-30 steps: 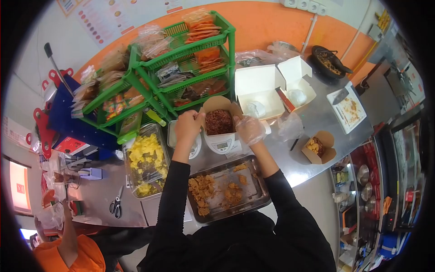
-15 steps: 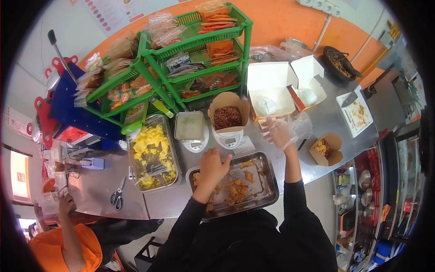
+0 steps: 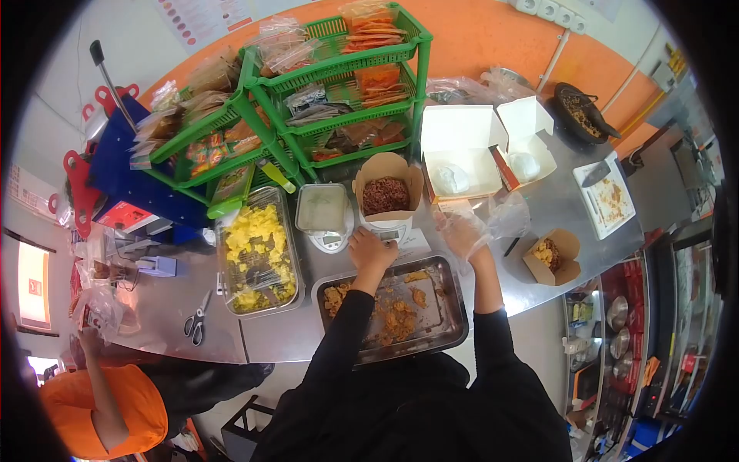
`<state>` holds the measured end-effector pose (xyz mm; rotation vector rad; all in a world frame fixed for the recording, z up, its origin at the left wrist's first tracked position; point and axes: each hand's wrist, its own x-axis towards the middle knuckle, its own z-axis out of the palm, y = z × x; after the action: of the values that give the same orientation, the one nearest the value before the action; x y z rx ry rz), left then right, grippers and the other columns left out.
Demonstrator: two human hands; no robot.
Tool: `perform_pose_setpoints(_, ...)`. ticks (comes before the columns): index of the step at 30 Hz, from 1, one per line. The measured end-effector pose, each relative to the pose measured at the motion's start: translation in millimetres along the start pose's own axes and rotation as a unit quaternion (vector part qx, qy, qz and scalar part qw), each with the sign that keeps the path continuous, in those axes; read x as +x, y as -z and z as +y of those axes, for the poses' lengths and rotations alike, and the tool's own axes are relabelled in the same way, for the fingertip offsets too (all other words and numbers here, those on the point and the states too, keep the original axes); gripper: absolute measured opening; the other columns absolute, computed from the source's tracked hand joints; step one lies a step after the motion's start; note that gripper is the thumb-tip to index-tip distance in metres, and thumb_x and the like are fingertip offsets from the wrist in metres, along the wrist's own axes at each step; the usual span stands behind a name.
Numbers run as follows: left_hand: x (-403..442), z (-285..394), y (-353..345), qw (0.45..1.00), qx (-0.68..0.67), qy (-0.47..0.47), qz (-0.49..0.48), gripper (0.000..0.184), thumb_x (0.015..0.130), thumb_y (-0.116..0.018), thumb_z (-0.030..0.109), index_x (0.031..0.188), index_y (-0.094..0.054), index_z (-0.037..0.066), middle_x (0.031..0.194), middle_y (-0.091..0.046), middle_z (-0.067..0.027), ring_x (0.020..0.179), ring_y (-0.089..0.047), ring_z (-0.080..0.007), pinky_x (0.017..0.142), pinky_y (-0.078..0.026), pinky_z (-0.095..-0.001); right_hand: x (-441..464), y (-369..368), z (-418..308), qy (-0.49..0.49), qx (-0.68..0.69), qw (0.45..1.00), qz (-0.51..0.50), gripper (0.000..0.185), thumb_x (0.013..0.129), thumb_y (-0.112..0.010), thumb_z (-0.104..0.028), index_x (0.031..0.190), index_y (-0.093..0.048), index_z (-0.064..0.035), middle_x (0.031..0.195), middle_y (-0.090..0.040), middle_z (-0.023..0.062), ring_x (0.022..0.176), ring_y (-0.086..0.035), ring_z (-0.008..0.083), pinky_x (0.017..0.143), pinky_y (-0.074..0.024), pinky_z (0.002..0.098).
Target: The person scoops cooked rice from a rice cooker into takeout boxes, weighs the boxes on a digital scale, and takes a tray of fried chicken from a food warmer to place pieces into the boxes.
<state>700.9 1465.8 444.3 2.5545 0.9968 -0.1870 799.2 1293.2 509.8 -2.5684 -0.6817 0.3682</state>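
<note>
My left hand [image 3: 372,249] is at the front of a white kitchen scale [image 3: 387,232], thumb apart from the fingers, touching or almost touching it. On that scale stands an open brown paper box [image 3: 400,170] with dark reddish rice [image 3: 386,197]. My right hand [image 3: 461,233] hovers right of the scale, in a clear plastic glove [image 3: 504,215] that hangs loose and puffed beside it. Its fingers look apart, though slightly blurred, and I see nothing held. Below both hands lies a metal tray [image 3: 456,331] with browned food pieces [image 3: 398,319], partly covered by my left forearm.
A clear container [image 3: 299,289] of yellow food and a second scale [image 3: 332,240] bearing a tub [image 3: 322,208] stand left. White boxes [image 3: 460,135], a filled paper box [image 3: 566,246] and a cutting board [image 3: 616,209] lie right. Green racks [image 3: 342,115] stand behind. A co-worker [image 3: 115,408] is at lower left.
My left hand has moved up and right, from above the tray to the scale's front. My right hand has shifted slightly left and down. The co-worker's arms have moved.
</note>
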Motion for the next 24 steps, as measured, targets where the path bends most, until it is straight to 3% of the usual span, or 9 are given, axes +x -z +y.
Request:
perform_pose_setpoints(10, -3, -1, -2, 0.998, -0.051, 0.019, 0.026, 0.080, 0.065, -0.071, 0.046, 0.117, -0.037, -0.004, 0.122, -0.044, -0.0176, 0.119, -0.038, -0.0324, 0.100, -0.033, -0.0398, 0, 8, 0, 0.020, 0.030, 0.998, -0.051, 0.059, 0.097, -0.029, -0.048, 0.089, -0.067, -0.0044, 0.087, -0.065, 0.0224, 0.084, -0.061, 0.0394, 0.076, -0.0461, 0.0475)
perform_pose_setpoints(18, 2, -5, -2, 0.995, -0.090, 0.048, 0.011, 0.087, 0.061, -0.076, 0.043, 0.122, -0.033, -0.001, 0.125, -0.042, -0.0151, 0.121, -0.036, -0.0327, 0.102, -0.030, -0.0398, 9, -2, 11, 0.017, 0.005, 0.999, -0.041, 0.066, 0.097, -0.027, -0.051, 0.080, -0.068, -0.0016, 0.078, -0.064, 0.0224, 0.077, -0.062, 0.0399, 0.071, -0.0467, 0.0474)
perform_pose_setpoints(24, 3, 0, 1, 0.993, -0.086, 0.075, -0.009, 0.095, 0.059, -0.074, 0.050, 0.126, -0.030, -0.001, 0.132, -0.039, -0.0144, 0.124, -0.034, -0.0313, 0.103, -0.027, -0.0390, 0, -1, 3, 0.070, -0.021, 0.997, 0.025, 0.062, 0.097, -0.031, -0.049, 0.075, -0.066, -0.0023, 0.074, -0.064, 0.0212, 0.074, -0.063, 0.0378, 0.069, -0.0484, 0.0456)
